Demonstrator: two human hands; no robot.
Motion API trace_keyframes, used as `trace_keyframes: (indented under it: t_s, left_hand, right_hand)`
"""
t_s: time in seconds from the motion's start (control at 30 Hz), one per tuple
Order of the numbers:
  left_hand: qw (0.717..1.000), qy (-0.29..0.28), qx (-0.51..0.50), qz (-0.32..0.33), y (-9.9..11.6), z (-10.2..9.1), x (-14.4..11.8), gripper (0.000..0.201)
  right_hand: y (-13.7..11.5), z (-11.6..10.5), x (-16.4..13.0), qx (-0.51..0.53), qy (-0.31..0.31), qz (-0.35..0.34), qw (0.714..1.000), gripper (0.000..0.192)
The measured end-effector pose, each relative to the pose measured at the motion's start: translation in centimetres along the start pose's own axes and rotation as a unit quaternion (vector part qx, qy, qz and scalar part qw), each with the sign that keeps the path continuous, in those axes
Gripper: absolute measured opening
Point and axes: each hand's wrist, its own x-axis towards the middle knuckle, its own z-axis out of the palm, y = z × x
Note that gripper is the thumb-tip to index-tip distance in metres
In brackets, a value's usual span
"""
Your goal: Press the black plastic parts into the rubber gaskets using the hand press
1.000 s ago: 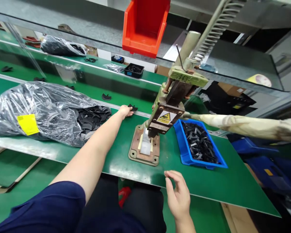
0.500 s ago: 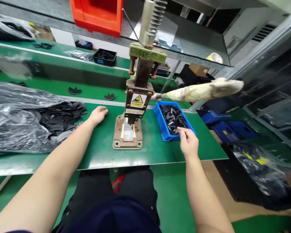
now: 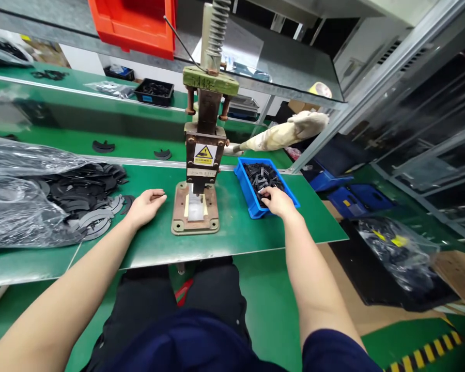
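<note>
My right hand (image 3: 280, 202) reaches over the near rim of a blue bin (image 3: 253, 211), its thumb and index finger pinched at one of the small black plastic pieces (image 3: 261, 174) heaped inside. My left hand (image 3: 145, 207) rests on the green table left of the press, its fingers loosely bent and apart from the thumb, with nothing visible in it. Between the hands stands a hand press (image 3: 203, 119) with a warning label. Under its ram, a pale translucent block (image 3: 196, 208) sits on the base plate (image 3: 179, 206).
Flat black curved parts (image 3: 81, 188) spill from a clear plastic bag (image 3: 15, 206) at left. The press's cloth-wrapped lever (image 3: 282, 135) sticks out to the right above the blue bin. A red bin (image 3: 134, 26) sits on the shelf above, and a black tray (image 3: 154, 93) stands behind.
My right hand has moved deeper into the blue bin, over the black pieces. My left hand has drawn slightly nearer to me, and its fingers are bent more. The camera view has shifted.
</note>
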Motion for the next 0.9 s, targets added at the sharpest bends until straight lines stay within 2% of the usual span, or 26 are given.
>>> trace_keyframes:
  t_s: [0.1, 0.2, 0.3, 0.4, 0.53, 0.63, 0.67, 0.7, 0.8, 0.83, 0.9]
  left_hand:
    - [1.000, 0.007, 0.002, 0.021, -0.3, 0.0, -0.1, 0.039]
    - [0.999, 0.012, 0.003, 0.036, -0.4, 0.0, -0.3, 0.044]
    - [0.999, 0.023, 0.007, 0.045, -0.5, 0.0, -0.5, 0.044]
    - [0.998, 0.038, 0.001, 0.059, -0.5, -0.1, -0.6, 0.045]
    - [0.990, 0.100, -0.034, 0.088, 0.4, 0.0, -1.6, 0.044]
    - [0.975, 0.146, -0.050, 0.160, 2.4, 0.9, -4.7, 0.038]
    - [0.970, 0.138, -0.052, 0.194, 3.2, 1.4, -6.3, 0.035]
    - [0.968, 0.108, -0.058, 0.219, 4.1, 1.9, -7.9, 0.032]
    - [0.965, -0.063, -0.067, 0.245, 6.4, 3.6, -12.6, 0.034]
    - [0.959, -0.097, -0.070, 0.255, 6.9, 4.1, -13.8, 0.037]
    - [0.952, -0.118, -0.061, 0.274, 7.6, 4.5, -15.5, 0.038]
  right_hand:
    - [-0.1, -0.3, -0.3, 0.004, 0.016, 0.007, 1.000, 0.017]
    - [0.2, -1.4, -0.5, 0.021, 0.057, 0.023, 0.998, 0.013]
    - [0.5, -2.6, -0.9, 0.061, 0.118, 0.041, 0.990, 0.017]
    - [0.0, -2.9, -2.1, 0.134, 0.176, 0.038, 0.975, 0.025]
    - [-3.1, -0.5, -5.4, 0.261, 0.203, -0.017, 0.944, 0.037]
    - [-6.8, 2.7, -8.6, 0.343, 0.194, -0.085, 0.915, 0.032]
    - [-8.2, 3.9, -9.7, 0.366, 0.185, -0.109, 0.906, 0.028]
    - [-9.5, 5.0, -10.7, 0.387, 0.174, -0.131, 0.896, 0.024]
    - [-12.9, 8.1, -13.1, 0.435, 0.134, -0.189, 0.870, 0.012]
    - [-13.7, 9.0, -13.7, 0.447, 0.121, -0.203, 0.863, 0.011]
    - [-15.0, 10.6, -14.7, 0.463, 0.101, -0.221, 0.852, 0.021]
